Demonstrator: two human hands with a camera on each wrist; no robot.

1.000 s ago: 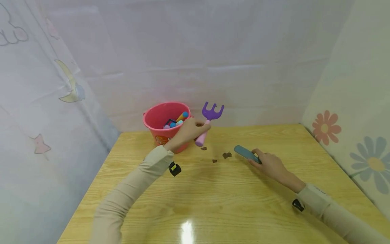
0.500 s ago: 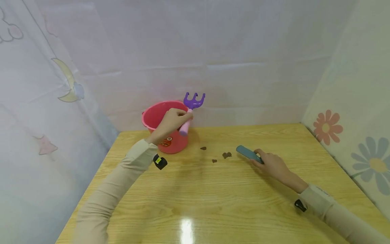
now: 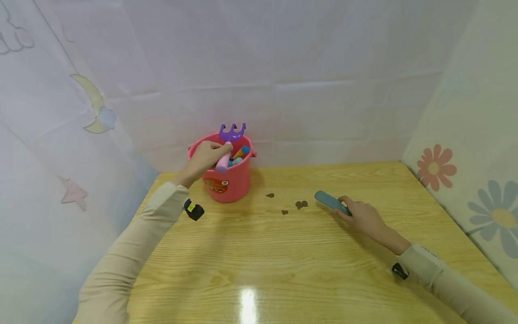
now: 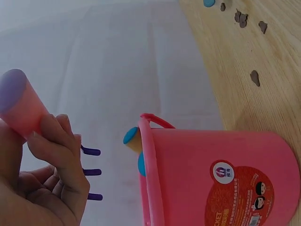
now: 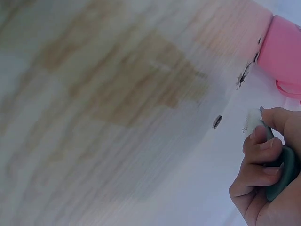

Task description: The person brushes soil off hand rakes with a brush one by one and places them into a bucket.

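My left hand (image 3: 206,155) grips the pink handle of a toy rake (image 3: 231,134) with purple prongs, over the pink bucket (image 3: 232,184). In the left wrist view the rake's handle (image 4: 23,103) points up and its prongs show behind my fingers (image 4: 61,155). Inside the bucket lie toys with blue and orange ends. At the right my right hand (image 3: 366,220) holds a teal brush (image 3: 329,200) low over the table. White bristles of the brush (image 5: 253,123) show in the right wrist view. Several brown bits (image 3: 301,204) lie left of the brush.
The wooden table (image 3: 283,261) runs back to a pale cloth wall (image 3: 315,112). Printed cloth hangs on both sides, with flowers (image 3: 437,166) on the right and a moon (image 3: 93,99) on the left. Black cameras (image 3: 193,210) sit at both wrists.
My left hand has carried the toy rake leftward, from right of the bucket to over its opening. My right hand with the brush has barely moved. The brown bits lie as before.
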